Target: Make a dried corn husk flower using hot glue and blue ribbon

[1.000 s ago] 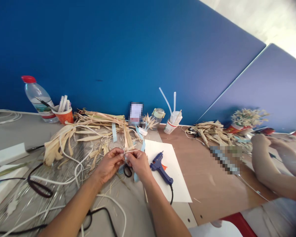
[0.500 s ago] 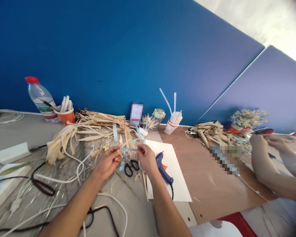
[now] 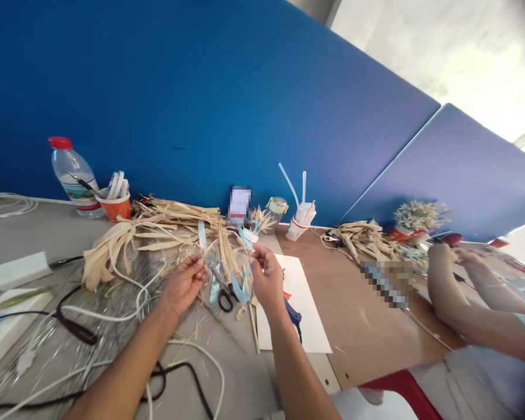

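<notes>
My left hand [image 3: 184,286] pinches one end of a light blue ribbon [image 3: 240,291] between thumb and fingertips. My right hand [image 3: 268,277] is closed on the ribbon further along, and a slack loop of it sags between the two hands. Below lie black-handled scissors [image 3: 226,300], their blades partly covered by ribbon. More blue strips and dried corn husks [image 3: 175,219] are spread just beyond my fingers. A blue glue gun [image 3: 294,315] rests on a white sheet [image 3: 311,326], mostly hidden behind my right hand.
White cables [image 3: 205,350] and a power strip [image 3: 9,326] lie at left. Along the blue partition stand a water bottle [image 3: 75,181], an orange cup [image 3: 115,208], a phone [image 3: 240,204], a jar [image 3: 277,210] and a straw cup [image 3: 298,226]. A co-worker's arms [image 3: 455,291] reach in at right.
My hands have moved apart, and the ribbon, stretched short between them before, now hangs in a longer slack loop. The view has shifted slightly to the right.
</notes>
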Demonstrator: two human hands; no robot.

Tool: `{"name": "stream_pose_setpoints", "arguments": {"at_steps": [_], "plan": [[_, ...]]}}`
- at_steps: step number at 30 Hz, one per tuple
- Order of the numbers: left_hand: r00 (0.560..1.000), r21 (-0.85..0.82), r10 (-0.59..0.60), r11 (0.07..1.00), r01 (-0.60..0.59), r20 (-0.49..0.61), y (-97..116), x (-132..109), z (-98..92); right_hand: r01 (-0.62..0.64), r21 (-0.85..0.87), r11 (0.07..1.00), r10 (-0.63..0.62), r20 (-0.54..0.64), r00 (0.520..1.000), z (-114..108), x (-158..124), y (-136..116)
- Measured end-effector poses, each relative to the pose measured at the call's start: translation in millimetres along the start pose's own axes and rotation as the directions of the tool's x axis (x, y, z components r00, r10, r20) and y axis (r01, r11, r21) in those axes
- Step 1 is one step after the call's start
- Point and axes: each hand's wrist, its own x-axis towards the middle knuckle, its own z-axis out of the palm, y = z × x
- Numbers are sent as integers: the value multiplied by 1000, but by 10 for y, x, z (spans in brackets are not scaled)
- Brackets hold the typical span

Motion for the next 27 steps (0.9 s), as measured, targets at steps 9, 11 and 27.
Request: {"name": "stream_pose_setpoints", "arguments": {"at_steps": [9, 11, 27], "plan": [[995, 62, -37, 998, 32, 92, -5, -34, 22, -107, -42, 993, 108, 27, 994, -141, 156, -102], [995, 83, -47, 996, 40, 86, -11, -42, 31, -109, -102, 989, 120, 110, 987, -132, 181, -143], [995, -30, 12, 1000, -9, 102, 20, -48, 61, -46, -670, 741, 138, 85, 987, -12, 537, 167]]}}
